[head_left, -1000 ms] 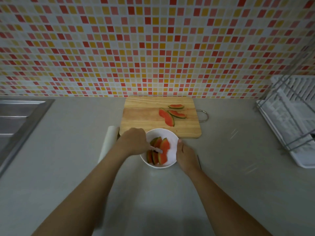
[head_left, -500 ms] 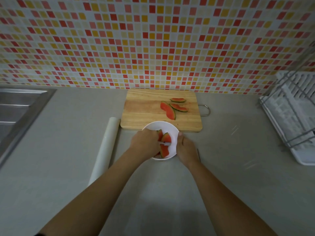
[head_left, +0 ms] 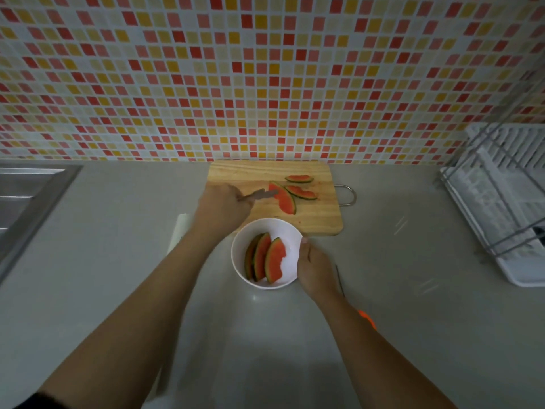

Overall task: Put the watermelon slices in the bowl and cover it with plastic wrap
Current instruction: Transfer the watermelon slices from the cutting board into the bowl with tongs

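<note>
Centre frame, your left hand (head_left: 224, 205) grips a blurred metal utensil (head_left: 259, 195), its tip at the nearest of three red watermelon slices (head_left: 285, 199) on the wooden cutting board (head_left: 241, 175). A shallow purchase could drop that slice on the bench. Below, the round white bowl (head_left: 290, 252) holds three more slices (head_left: 265, 258), with your right hand (head_left: 317, 270) clasping its right side.

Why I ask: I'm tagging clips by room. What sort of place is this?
Most likely a home kitchen: a steel sink set in the counter, a tiled backsplash, and a dish rack.
</note>
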Available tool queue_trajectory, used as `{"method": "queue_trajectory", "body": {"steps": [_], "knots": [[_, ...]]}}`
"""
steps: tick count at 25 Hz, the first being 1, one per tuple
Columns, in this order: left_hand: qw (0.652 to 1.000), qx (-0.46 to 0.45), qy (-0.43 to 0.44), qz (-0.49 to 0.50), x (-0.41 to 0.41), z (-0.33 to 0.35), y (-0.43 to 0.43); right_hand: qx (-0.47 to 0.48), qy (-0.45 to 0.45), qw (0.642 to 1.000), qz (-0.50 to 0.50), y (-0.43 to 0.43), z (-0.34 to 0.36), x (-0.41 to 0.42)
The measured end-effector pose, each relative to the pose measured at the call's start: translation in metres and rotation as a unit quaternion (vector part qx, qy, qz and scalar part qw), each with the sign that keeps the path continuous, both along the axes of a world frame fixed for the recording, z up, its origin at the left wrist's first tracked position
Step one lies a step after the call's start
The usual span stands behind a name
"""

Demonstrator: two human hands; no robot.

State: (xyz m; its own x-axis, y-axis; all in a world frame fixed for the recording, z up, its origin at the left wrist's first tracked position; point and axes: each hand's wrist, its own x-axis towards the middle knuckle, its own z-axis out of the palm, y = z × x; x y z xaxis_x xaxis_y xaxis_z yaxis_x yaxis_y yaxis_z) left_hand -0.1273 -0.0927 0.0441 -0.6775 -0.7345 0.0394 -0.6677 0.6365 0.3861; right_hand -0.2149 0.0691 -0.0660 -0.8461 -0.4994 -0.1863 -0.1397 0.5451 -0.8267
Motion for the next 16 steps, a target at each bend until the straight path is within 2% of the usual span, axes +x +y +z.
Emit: {"method": "queue_trajectory", "body": {"steps": [3,6,12,14,16], "knots": [[0.991,-0.063,-0.008,-0.118,-0.041,-0.02,0.012,0.0,-0.013,1.0,0.007,-0.001,-0.001,0.0],[0.978,-0.092,-0.087,-0.166,-0.062,-0.035,0.006,-0.001,-0.019,1.0,0.004,0.0,-0.002,-0.001],[0.974,-0.109,-0.148,-0.135,-0.043,-0.049,-0.023,-0.001,-0.024,1.0,0.015,0.001,-0.003,-0.003],[0.979,-0.116,-0.142,-0.091,-0.024,-0.05,-0.034,-0.003,-0.021,1.0,0.018,0.001,-0.003,-0.002],[0.988,-0.111,-0.101,-0.044,-0.008,-0.05,-0.04,-0.002,-0.019,1.0,0.019,0.0,-0.002,-0.001]]}}
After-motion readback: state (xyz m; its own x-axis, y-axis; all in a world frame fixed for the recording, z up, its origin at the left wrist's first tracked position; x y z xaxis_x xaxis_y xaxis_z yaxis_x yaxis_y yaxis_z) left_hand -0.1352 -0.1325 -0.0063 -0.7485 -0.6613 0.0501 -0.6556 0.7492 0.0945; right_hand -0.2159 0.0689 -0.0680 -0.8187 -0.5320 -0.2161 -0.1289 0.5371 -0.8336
